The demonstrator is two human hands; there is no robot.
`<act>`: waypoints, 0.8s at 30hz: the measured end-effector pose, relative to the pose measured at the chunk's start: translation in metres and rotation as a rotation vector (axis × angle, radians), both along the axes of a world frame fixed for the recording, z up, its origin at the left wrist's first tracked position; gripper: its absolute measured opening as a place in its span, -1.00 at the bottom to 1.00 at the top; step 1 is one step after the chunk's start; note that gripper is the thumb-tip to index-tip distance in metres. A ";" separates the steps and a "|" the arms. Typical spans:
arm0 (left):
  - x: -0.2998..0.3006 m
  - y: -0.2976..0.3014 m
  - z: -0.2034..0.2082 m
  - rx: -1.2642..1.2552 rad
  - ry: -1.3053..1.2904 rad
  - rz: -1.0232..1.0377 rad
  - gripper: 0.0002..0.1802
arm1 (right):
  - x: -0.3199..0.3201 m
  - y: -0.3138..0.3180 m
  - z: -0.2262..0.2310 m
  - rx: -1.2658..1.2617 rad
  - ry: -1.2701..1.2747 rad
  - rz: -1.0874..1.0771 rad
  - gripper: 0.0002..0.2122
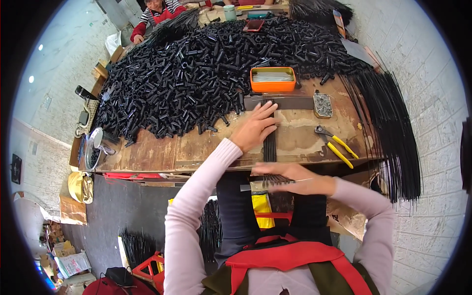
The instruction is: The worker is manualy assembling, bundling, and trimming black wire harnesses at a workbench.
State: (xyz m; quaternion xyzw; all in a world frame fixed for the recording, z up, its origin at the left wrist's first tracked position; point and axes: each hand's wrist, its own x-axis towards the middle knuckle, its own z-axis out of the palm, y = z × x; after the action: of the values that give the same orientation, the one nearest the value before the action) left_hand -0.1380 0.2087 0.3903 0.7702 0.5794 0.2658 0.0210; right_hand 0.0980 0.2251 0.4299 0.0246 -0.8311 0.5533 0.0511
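A narrow bundle of thin black rods [269,147] lies side by side on the wooden table, its near ends reaching past the front edge. My left hand [254,127] rests flat across the upper part of the bundle, fingers spread. Over the near ends is my right hand [297,178], smeared by motion. A thin pale line shows by its fingers, and I cannot make out whether they grip it. Beyond my left fingertips a dark flat strip [295,103] lies crosswise, and an orange box [273,86] of thin silvery wires stands behind it.
Black tubular parts [187,78] are heaped over the table's far and left side. To the right are a small tin [323,105] of grey bits, yellow-handled pliers [337,146] and long black rods [393,128] overhanging the edge. Another person [157,14] sits at the far left.
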 end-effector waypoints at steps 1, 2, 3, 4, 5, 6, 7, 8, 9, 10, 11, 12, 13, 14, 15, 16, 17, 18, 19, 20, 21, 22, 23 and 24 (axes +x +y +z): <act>-0.001 0.012 -0.013 -0.057 -0.183 -0.144 -0.44 | -0.002 -0.003 -0.016 -0.076 -0.050 -0.048 -0.54; 0.000 0.016 -0.017 -0.056 -0.177 -0.154 -0.44 | -0.001 -0.007 -0.021 -0.053 0.102 -0.174 -0.75; 0.002 0.017 -0.017 0.023 -0.164 -0.134 -0.48 | 0.002 -0.002 -0.021 -0.084 -0.004 -0.191 -0.76; 0.006 0.015 -0.017 0.099 -0.155 -0.110 -0.52 | 0.002 -0.001 0.000 0.051 -0.008 -0.206 -0.77; 0.009 0.014 -0.018 0.099 -0.151 -0.115 -0.52 | 0.005 0.003 0.024 0.184 -0.012 -0.221 -0.77; 0.011 0.013 -0.018 0.137 -0.252 -0.085 -0.56 | 0.007 0.006 0.058 0.141 -0.013 -0.215 -0.79; 0.015 0.011 -0.019 0.176 -0.355 -0.058 -0.49 | 0.008 0.008 0.090 0.099 -0.015 -0.210 -0.79; 0.018 0.008 -0.026 -0.033 -0.695 0.013 -0.33 | 0.006 0.010 0.112 0.015 0.072 -0.232 -0.78; 0.056 -0.010 0.013 -0.292 -1.122 0.058 -0.28 | 0.018 0.021 0.131 -0.062 0.156 -0.310 -0.77; 0.069 -0.030 0.016 -0.364 -1.208 -0.028 -0.27 | 0.020 0.027 0.157 -0.103 0.215 -0.272 -0.78; 0.081 -0.045 0.018 -0.444 -1.289 -0.125 -0.26 | 0.022 0.033 0.176 -0.139 0.275 -0.243 -0.78; 0.099 -0.067 0.023 -0.505 -1.400 -0.322 -0.35 | 0.024 0.041 0.182 -0.120 0.292 -0.281 -0.77; 0.118 -0.092 0.033 -0.566 -1.508 -0.516 -0.43 | 0.024 0.046 0.184 -0.104 0.306 -0.314 -0.75; 0.135 -0.115 0.053 -0.543 -1.412 -0.450 -0.55 | 0.023 0.044 0.186 -0.127 0.279 -0.286 -0.75; 0.149 -0.133 0.065 -0.511 -1.320 -0.381 -0.67 | 0.024 0.035 0.187 -0.123 0.281 -0.287 -0.75; 0.159 -0.140 0.056 -0.419 -1.370 -0.431 -0.80 | 0.024 0.027 0.189 -0.138 0.239 -0.274 -0.74; 0.162 -0.144 0.061 -0.414 -1.367 -0.433 -0.80 | 0.025 0.020 0.190 -0.152 0.198 -0.260 -0.73; 0.161 -0.151 0.068 -0.380 -1.337 -0.330 -0.80 | 0.024 0.015 0.187 -0.173 0.199 -0.431 -0.68; 0.159 -0.156 0.074 -0.347 -1.306 -0.233 -0.79 | 0.034 0.016 0.199 0.401 0.184 -0.621 -0.57; 0.148 -0.147 0.065 -0.226 -1.134 -0.174 -0.81 | 0.043 0.007 0.200 0.760 0.420 -0.754 -0.50; 0.142 -0.141 0.067 -0.208 -1.099 -0.073 -0.82 | 0.054 -0.001 0.198 1.122 0.662 -0.884 -0.42; 0.138 -0.141 0.081 -0.166 -0.931 0.073 -0.86 | 0.063 -0.007 0.199 1.440 0.760 -0.851 -0.30; 0.134 -0.142 0.093 -0.128 -0.761 0.218 -0.90 | 0.063 -0.017 0.193 1.432 0.778 -0.837 -0.30; 0.131 -0.140 0.096 -0.119 -0.759 0.236 -0.90 | 0.063 -0.031 0.183 1.664 0.666 -0.650 -0.31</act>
State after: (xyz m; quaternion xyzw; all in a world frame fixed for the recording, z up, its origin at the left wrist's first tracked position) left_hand -0.0072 0.0689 0.4868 0.5429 0.6295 0.4979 0.2472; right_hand 0.1609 0.1943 0.6131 -0.0226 -0.8672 -0.2924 0.4025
